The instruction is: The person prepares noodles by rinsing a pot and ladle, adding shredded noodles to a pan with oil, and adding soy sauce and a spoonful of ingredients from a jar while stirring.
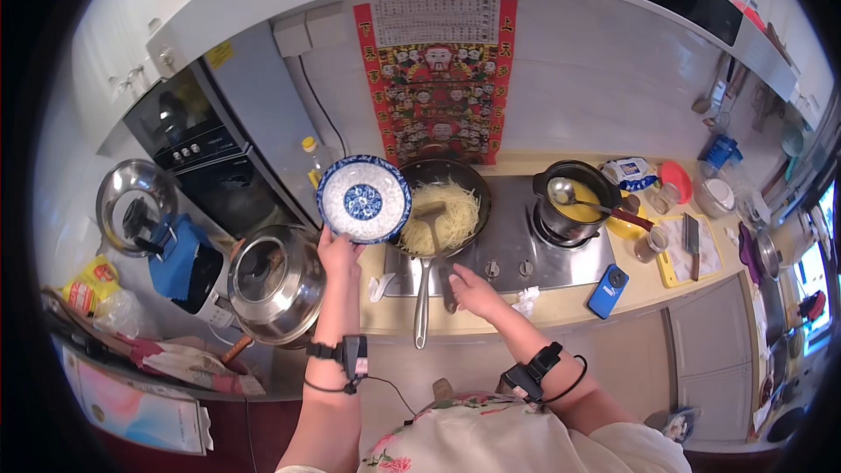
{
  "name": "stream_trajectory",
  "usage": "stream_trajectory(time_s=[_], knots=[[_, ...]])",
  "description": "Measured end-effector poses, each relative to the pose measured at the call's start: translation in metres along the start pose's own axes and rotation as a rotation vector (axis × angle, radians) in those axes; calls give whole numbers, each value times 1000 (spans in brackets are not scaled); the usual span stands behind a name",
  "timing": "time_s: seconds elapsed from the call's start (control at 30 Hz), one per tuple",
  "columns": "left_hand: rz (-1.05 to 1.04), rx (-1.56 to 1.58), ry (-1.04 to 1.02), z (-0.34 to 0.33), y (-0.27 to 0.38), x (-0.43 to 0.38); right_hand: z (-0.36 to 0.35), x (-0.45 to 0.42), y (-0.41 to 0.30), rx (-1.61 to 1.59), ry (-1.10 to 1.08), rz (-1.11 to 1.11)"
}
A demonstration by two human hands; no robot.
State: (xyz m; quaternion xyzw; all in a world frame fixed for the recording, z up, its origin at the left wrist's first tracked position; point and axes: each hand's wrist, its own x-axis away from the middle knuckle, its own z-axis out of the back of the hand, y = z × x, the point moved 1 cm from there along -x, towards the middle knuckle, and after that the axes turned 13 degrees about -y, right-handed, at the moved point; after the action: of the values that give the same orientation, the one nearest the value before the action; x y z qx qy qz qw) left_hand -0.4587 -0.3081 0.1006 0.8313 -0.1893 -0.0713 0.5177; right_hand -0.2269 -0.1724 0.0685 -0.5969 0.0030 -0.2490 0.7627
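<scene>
My left hand (340, 256) grips the lower rim of a blue-and-white patterned plate (394, 203), which is tilted up beside the pan and bears no food. Shredded pale food, perhaps potato, (460, 213) lies in a dark frying pan (485, 194) on the left side of the steel gas hob. A spatula (433, 226) rests in that food, its dark-ended handle slanting toward me over the hob's front edge. Just right of this handle is my right hand (474, 292), fingers loosely apart; whether they touch the handle is unclear. The pan's steel handle (422, 315) points toward me.
A dark pot (558, 223) of yellow liquid, with a ladle (591, 203) in it, stands on the right burner. Further right are a blue phone (606, 291), a jar (650, 244) and a cleaver (691, 236) on a cutting board (670, 269). A large lidded steel pot (276, 289) stands left.
</scene>
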Motion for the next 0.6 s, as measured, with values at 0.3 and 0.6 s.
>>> stream_trajectory(time_s=[0.3,0.6], knots=[[184,39,-114,5,-5,27,43,-76,137,1080,291,22],[354,-24,-165,-8,-21,62,52,-81,123,960,85,-140]])
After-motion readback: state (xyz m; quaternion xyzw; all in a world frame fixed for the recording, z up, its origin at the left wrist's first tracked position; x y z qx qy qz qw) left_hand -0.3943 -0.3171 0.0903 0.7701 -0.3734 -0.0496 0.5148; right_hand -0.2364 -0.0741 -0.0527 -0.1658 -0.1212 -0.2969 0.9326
